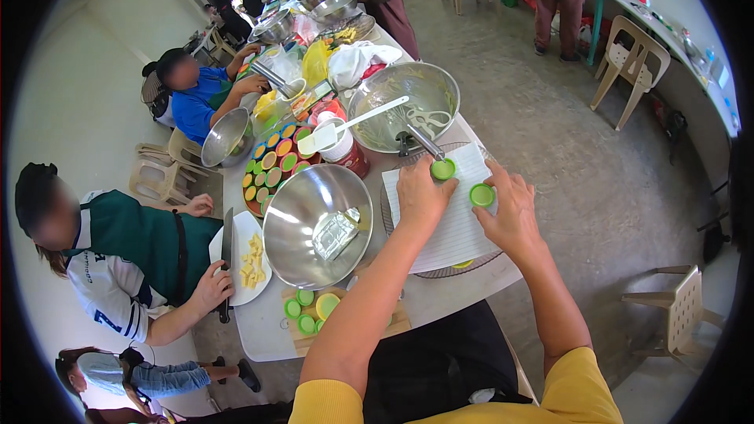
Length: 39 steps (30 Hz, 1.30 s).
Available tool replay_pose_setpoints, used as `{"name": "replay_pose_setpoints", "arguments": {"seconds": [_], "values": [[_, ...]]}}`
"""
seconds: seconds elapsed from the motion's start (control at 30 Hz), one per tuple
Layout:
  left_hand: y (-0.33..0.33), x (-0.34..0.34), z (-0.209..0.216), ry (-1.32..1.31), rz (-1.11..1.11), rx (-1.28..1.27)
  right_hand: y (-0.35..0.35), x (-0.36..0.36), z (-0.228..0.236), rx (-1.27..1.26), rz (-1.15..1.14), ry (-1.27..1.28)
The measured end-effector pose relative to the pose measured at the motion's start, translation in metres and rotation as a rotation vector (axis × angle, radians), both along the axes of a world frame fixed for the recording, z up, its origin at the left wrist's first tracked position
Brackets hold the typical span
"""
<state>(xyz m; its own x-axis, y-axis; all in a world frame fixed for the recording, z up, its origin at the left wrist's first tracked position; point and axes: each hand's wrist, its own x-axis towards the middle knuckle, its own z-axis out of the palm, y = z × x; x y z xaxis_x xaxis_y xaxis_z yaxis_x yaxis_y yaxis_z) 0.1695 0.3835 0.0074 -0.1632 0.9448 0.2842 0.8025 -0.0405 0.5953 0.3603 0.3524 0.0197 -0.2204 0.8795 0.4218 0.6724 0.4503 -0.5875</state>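
Note:
My left hand (422,198) grips a small round green mold (443,169) between thumb and fingers, over the upper part of a lined sheet of paper (444,228). A second small green mold (482,195) is pinched by my right hand (512,210), just to the right. The paper lies on a ribbed clear platter (386,208), whose edge shows around it. Just beyond my hands stands a large steel bowl (369,82) smeared with pale batter, holding a whisk (426,144). A white spatula (353,124) rests across its left rim.
Left of my forearm are a shiny steel bowl (294,243) with a foil-wrapped block and a wooden board (297,341) with several green molds. Filled colorful molds (271,165) sit farther back. At the left, a co-worker's hand (212,286) rests by a knife (228,259) and white plate (255,292).

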Motion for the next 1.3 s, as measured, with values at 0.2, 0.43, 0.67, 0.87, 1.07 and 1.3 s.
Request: {"name": "replay_pose_setpoints", "arguments": {"seconds": [0.2, 0.43, 0.67, 0.87, 1.07, 1.3], "values": [[-0.003, 0.003, 0.000, -0.082, 0.055, -0.016, -0.015, 0.003, 0.006, 0.000, -0.004, 0.018], [-0.015, 0.003, 0.000, -0.164, 0.051, 0.011, -0.030, 0.008, 0.009, 0.014, -0.015, -0.004], [-0.038, -0.003, 0.007, -0.207, 0.011, -0.013, -0.044, 0.005, 0.005, 0.013, -0.009, -0.010], [-0.062, -0.012, 0.022, -0.193, 0.005, -0.099, -0.054, -0.012, 0.005, 0.037, 0.033, 0.000], [-0.102, -0.025, 0.036, -0.216, -0.029, -0.071, -0.061, -0.027, 0.004, 0.027, 0.058, -0.012], [-0.163, -0.051, 0.044, -0.225, -0.032, -0.063, -0.077, -0.048, 0.003, 0.012, 0.097, -0.022]]}}
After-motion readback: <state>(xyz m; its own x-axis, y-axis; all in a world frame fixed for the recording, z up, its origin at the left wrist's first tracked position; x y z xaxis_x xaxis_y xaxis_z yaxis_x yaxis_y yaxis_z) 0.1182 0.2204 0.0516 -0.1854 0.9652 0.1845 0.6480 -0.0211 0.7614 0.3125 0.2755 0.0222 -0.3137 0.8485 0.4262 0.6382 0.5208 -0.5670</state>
